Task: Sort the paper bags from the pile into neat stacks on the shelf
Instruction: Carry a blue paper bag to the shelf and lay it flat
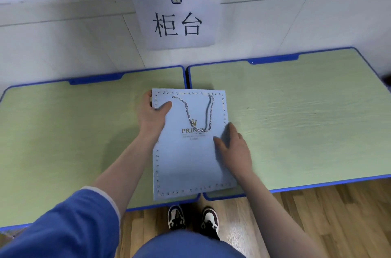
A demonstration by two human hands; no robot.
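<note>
The paper bag (190,152) is pale blue, folded flat, lying face up across the seam where two green tabletops meet — its near edge just overhanging the front rim. A row of small punched marks borders its face. Gold lettering and a small crown sit mid-face. Its twisted cord handle (196,109) lies looped down over the print — slack and flat.

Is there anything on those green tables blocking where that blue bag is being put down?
Nothing visible does. The blue paper bag lies flat across the seam between the two green tables, left hand gripping its upper left edge, right hand flat on its right side. The surface around it is bare.
</note>
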